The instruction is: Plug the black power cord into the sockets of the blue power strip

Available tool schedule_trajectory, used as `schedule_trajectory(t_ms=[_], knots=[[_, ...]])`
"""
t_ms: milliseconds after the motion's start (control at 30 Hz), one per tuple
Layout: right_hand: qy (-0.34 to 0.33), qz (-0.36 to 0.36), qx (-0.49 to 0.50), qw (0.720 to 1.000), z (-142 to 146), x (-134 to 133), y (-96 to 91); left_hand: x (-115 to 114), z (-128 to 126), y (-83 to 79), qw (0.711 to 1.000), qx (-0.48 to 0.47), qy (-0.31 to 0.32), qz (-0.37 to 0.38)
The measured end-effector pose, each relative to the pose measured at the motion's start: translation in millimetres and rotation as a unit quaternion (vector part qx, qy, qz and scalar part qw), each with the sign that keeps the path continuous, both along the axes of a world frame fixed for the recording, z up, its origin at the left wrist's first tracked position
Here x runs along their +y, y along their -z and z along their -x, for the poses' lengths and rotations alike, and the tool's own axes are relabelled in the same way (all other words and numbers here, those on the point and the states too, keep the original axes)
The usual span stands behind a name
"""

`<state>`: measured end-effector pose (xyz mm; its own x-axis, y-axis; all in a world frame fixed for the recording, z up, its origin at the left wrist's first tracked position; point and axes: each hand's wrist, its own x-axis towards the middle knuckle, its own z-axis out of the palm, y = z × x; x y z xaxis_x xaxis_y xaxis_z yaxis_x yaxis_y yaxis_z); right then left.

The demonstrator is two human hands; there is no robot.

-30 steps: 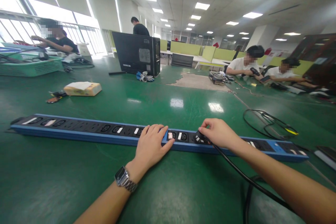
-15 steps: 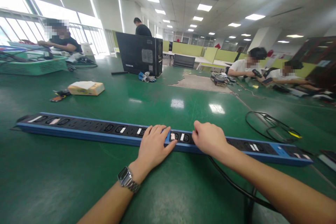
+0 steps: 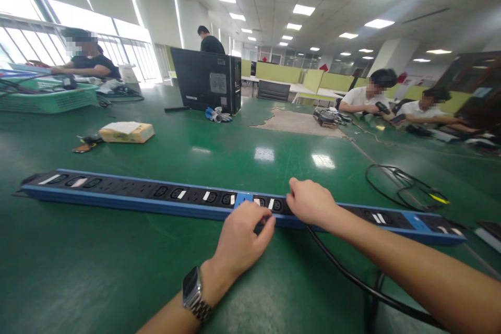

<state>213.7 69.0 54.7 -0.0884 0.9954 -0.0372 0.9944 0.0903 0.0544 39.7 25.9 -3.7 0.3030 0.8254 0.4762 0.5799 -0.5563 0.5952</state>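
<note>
A long blue power strip (image 3: 133,199) with black sockets and white stickers lies across the green table. My left hand (image 3: 245,232), with a metal-banded watch on its wrist, is at the strip's front edge near the middle. Its fingers are curled and the thumb is close to them; a dark patch shows between, and I cannot make out whether anything is held. Over the strip, right of centre, my right hand (image 3: 311,201) is closed in a fist. From beneath it a black power cable (image 3: 336,265) runs toward the lower right; the gripped end is hidden.
Beyond the strip are a tissue pack (image 3: 127,132), a black computer case (image 3: 205,81) and gloves (image 3: 218,114). A green basket (image 3: 58,100) stands at left. Coiled cable (image 3: 399,188) lies at right. Co-workers sit at the far left and right; another person is behind the case.
My left hand was spread flat on the power strip; it has come off the sockets toward me, slightly right, and its fingers have curled. My right hand stays in place.
</note>
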Motion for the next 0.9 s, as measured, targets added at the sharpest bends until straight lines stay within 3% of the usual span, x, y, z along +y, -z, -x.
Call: schedule_trajectory(t_ms=[167, 333, 433, 567, 667, 767, 900], knots=[[-0.043, 0.046, 0.029, 0.998, -6.9, 10.6, -3.1, -23.7, -27.8, 9.5, 0.965, -0.069, 0.117, 0.224], [-0.033, -0.010, 0.011, 0.999, -4.9, 2.1, 10.6, -27.9, -38.6, 16.9, 0.923, -0.146, 0.159, 0.319], [-0.012, -0.022, 0.014, 1.000, -5.0, -6.8, 20.9, -25.0, -42.6, 19.7, 0.872, -0.225, 0.174, 0.397], [-0.018, -0.040, 0.027, 0.999, -10.4, -10.9, 23.0, -18.3, -54.1, 17.9, 0.791, -0.338, 0.155, 0.487], [-0.055, 0.008, 0.121, 0.991, -25.1, -1.8, 19.8, -13.5, -62.9, 13.0, 0.747, -0.397, 0.126, 0.519], [-0.047, -0.010, 0.173, 0.984, -46.4, 11.4, 27.5, -10.0, -68.3, 11.0, 0.716, -0.428, 0.105, 0.541], [0.019, -0.083, 0.103, 0.991, -64.1, 18.8, 54.1, -6.1, -72.9, 12.6, 0.697, -0.443, 0.096, 0.555]])
